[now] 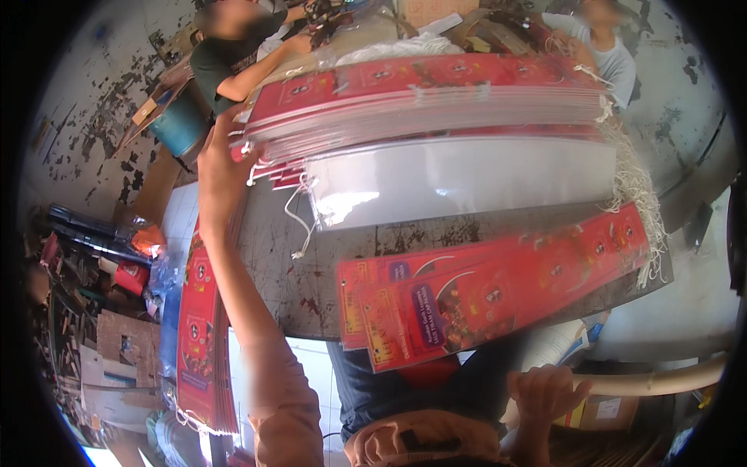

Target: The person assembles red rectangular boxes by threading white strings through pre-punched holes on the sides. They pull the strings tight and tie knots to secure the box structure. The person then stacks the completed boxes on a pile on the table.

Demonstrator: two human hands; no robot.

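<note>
My left hand grips the left end of a thick stack of long red printed signs, its thumb and fingers around the edge. White strings hang from the stack's ends. A long, clear glossy panel lies along its near side, with a looped string at the left corner. Nearer to me, two or more loose red signs overlap at a slant, reaching over the table's front edge. Low on the right, my right hand is raised off the table with its fingers loosely bent, and nothing shows in it.
The dark scuffed table carries the stacks. More red signs hang at its left side. Bunched white strings trail off the right edge. Two people work across the table. A teal bucket and piled cardboard stand left.
</note>
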